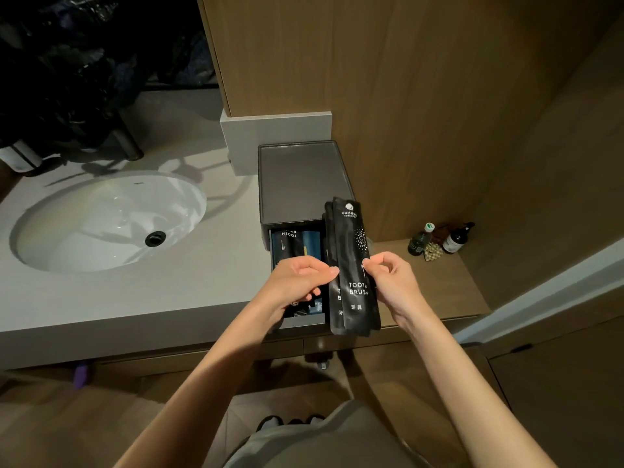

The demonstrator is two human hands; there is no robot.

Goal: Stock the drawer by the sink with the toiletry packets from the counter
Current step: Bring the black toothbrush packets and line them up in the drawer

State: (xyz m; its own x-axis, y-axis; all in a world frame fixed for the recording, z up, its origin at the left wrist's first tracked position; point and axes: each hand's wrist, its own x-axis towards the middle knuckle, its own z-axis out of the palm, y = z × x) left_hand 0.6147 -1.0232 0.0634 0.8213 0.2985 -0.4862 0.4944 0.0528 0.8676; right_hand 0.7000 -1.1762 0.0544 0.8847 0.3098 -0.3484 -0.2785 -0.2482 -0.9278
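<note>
The grey counter [111,298] spreads to the left of both hands, with the white sink [108,221] sunk into it well off to the left. Straight beyond my hands sits a dark drawer unit [304,177] against the wood panel. Its drawer [305,320] is pulled out toward me and lies open directly under the left hand.

I hold a small stack of black toothbrush packets [351,261] in the air between the hands, over the drawer's right side. Their long axis runs away from me, the far end tipped up over the unit's top and the near end hanging past the drawer's front edge. The left hand [297,282] pinches the stack's left edge and the right hand [391,278] pinches its right edge, fingers curled on both.

The move, as I judge it, is down and slightly left. The left hand is nearer the opening; the right hand sits outside the drawer's right wall. Stocked packets [290,244] already lie lengthwise in the drawer's left part, beyond the left hand, so the room I can count on is toward the right wall, though the stack hides that part. The held packets already line up with the drawer's length, but look long for it, so I would mind both ends.

Two small bottles [439,239] stand well to the right of the right hand, clear of the path.
</note>
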